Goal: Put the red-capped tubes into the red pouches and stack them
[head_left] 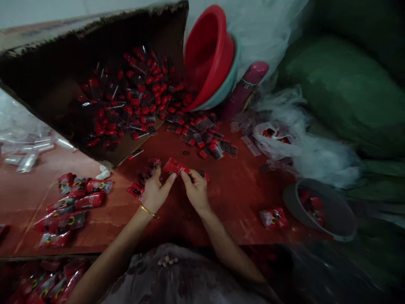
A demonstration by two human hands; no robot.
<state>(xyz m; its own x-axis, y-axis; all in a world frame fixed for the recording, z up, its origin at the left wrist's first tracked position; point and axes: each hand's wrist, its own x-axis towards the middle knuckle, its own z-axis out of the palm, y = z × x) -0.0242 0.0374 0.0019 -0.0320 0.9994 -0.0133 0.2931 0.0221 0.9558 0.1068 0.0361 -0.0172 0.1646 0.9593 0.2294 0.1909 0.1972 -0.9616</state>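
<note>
Both my hands meet over the middle of the red table [234,198]. My left hand [155,192], with a gold bangle at the wrist, pinches one end of a small red packet [174,166]. My right hand [196,190] pinches the other end of the same packet. Several more red packets [139,185] lie under and just left of my left hand. A tipped cardboard box [95,50] behind spills many small clear bags with red pieces [136,101] onto the table.
Filled red packets [72,202] lie in a pile at left. A grey bowl [319,211] with red items sits at right, one packet [274,217] beside it. Stacked red and teal basins [211,55], a pink bottle [243,88], white plastic bags [284,139] and green sacks [341,93] stand behind.
</note>
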